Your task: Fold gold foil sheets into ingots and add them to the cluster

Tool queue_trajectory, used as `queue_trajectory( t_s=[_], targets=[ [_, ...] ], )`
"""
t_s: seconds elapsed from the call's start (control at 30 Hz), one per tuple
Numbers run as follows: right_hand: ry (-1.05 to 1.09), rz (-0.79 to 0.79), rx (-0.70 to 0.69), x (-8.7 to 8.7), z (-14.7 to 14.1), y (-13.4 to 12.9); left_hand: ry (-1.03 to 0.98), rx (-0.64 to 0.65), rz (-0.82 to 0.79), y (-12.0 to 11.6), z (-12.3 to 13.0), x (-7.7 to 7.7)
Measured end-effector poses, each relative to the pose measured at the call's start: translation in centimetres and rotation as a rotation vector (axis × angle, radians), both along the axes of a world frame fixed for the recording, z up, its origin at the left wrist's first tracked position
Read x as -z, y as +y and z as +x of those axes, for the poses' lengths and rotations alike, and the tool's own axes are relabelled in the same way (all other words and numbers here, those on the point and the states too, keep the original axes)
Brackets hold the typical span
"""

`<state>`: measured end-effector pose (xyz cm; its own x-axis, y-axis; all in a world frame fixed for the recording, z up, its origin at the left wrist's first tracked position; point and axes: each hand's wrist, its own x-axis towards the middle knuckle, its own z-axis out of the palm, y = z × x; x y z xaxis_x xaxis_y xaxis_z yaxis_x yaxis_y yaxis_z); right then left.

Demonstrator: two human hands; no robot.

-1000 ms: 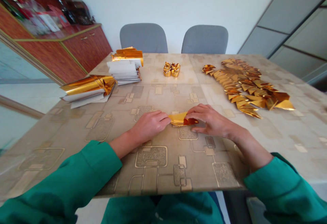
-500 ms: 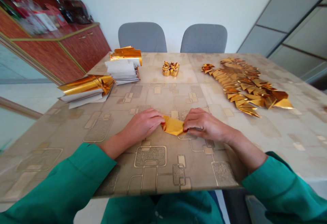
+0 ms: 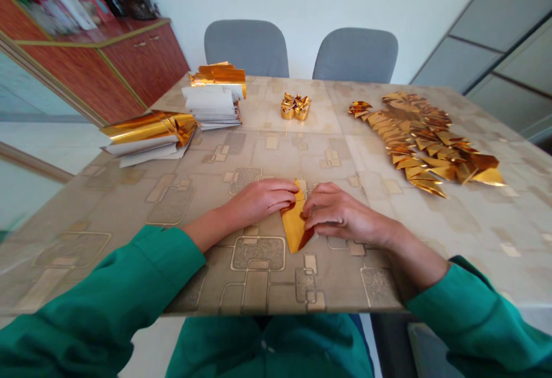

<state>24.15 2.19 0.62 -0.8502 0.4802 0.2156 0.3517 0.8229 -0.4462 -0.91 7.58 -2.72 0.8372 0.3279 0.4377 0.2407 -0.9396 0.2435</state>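
A piece of gold foil paper (image 3: 294, 226), partly folded, lies on the table near its front edge with a pointed end towards me. My left hand (image 3: 272, 198) rests over its far left part, fingers closed on the paper. At its right edge my right hand (image 3: 334, 212) pinches the paper between thumb and fingers. Part of the sheet is hidden beneath the fingers. Further back on the table stand small folded gold paper pieces (image 3: 295, 107), set close together.
Stacked gold and white paper sheets (image 3: 213, 102) stand at the back left, beside another bundle of sheets (image 3: 149, 133). Many folded gold pieces (image 3: 425, 142) spread over the table's right side. Two grey chairs (image 3: 245, 49) stand behind the patterned tablecloth (image 3: 259, 286).
The gold paper has turned from lying crosswise to pointing towards me. My left hand has shifted right onto its far part, and the right hand has moved slightly along its edge.
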Motion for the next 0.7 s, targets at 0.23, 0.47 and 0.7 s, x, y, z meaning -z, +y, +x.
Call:
queue_trajectory(
  t_s=[0.23, 0.47, 0.7],
  targets=[
    [0.084, -0.139, -0.009, 0.4, -0.9, -0.1, -0.042, -0.042, 0.004, -0.4, 0.4, -0.2],
    [0.17, -0.202, 0.168, 1.5, -2.8, -0.3, -0.027, -0.134, -0.104, -1.2, 0.6, -0.8],
    [0.161, -0.186, 0.299, 1.6, -3.7, -0.8, -0.015, -0.111, -0.142, -1.4, 0.0, -1.3]
  ],
)
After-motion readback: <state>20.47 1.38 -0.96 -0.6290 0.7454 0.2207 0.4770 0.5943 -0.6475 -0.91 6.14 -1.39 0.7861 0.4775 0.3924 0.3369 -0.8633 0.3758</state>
